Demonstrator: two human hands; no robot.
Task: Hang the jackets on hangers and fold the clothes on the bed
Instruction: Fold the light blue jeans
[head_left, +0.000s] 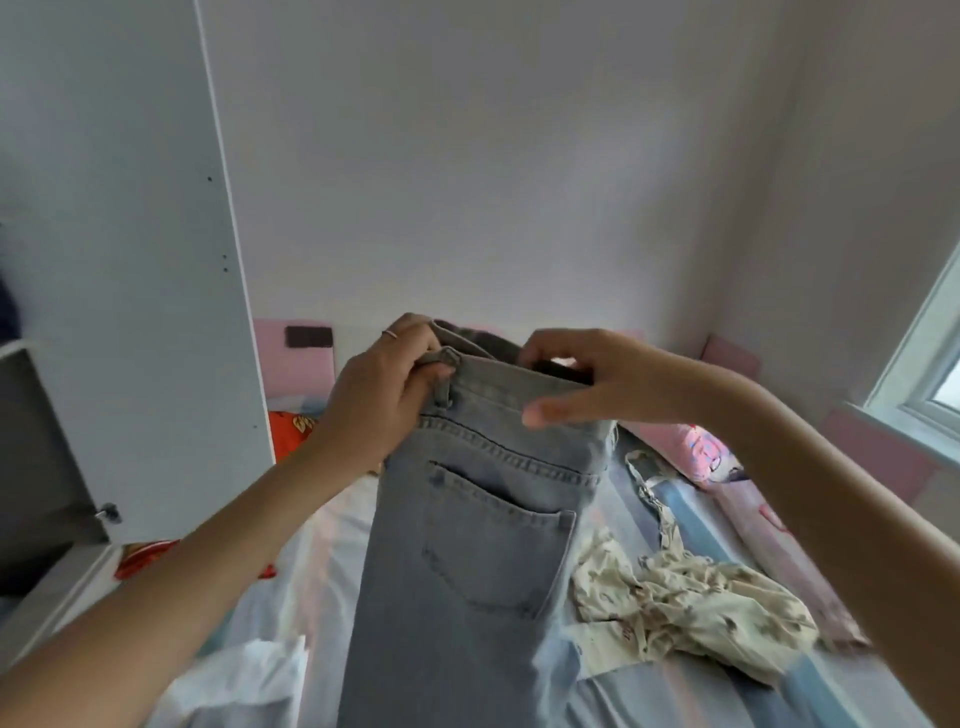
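A pair of grey jeans (483, 551) hangs upright in front of me above the bed (691, 525), back pocket facing me, folded lengthwise. My left hand (384, 395) grips the waistband at its left end, near a belt loop. At the right end of the waistband, the fingers of my right hand (587, 379) curl over the top edge while the thumb points left across the denim. The lower legs of the jeans run out of the bottom of the view.
A crumpled cream floral garment (696, 608) lies on the striped bedsheet to the right. A white garment (244, 680) sits bottom left. A red item (288, 434) and a pink pillow (711, 452) lie near the headboard. An open white wardrobe door (130, 291) stands left, a window (935, 374) right.
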